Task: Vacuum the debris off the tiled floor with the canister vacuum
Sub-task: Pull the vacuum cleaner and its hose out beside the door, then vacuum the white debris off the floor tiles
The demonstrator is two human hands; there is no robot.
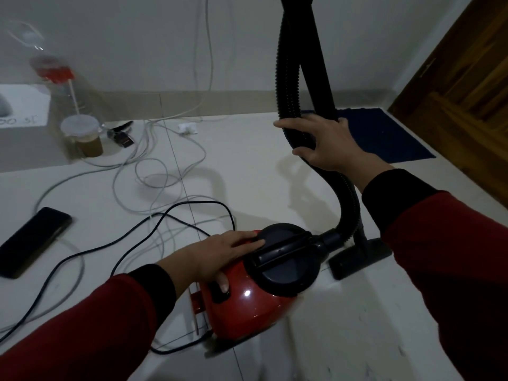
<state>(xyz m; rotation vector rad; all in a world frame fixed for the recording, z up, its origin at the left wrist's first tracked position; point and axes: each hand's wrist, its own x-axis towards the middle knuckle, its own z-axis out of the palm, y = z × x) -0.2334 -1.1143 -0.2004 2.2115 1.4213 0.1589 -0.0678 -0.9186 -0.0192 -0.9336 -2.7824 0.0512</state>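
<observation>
A red canister vacuum point(248, 303) with a black round lid and carry handle sits on the white tiled floor point(343, 325). My left hand point(220, 257) lies flat on its top, thumb on a black button at the rear. My right hand point(321, 141) grips the ribbed black hose point(286, 78) together with the rigid black wand point(316, 64), both rising out of view. The black floor nozzle point(360, 257) rests on the tiles right of the canister. A small white scrap point(187, 128) lies near the far wall.
A black power cord point(137, 232) and several white cables point(154, 171) loop over the floor at left. A black phone point(33, 240) lies far left. A lidded drink cup point(85, 136) stands at back left. A blue mat point(384, 136) lies before a wooden door point(467, 86).
</observation>
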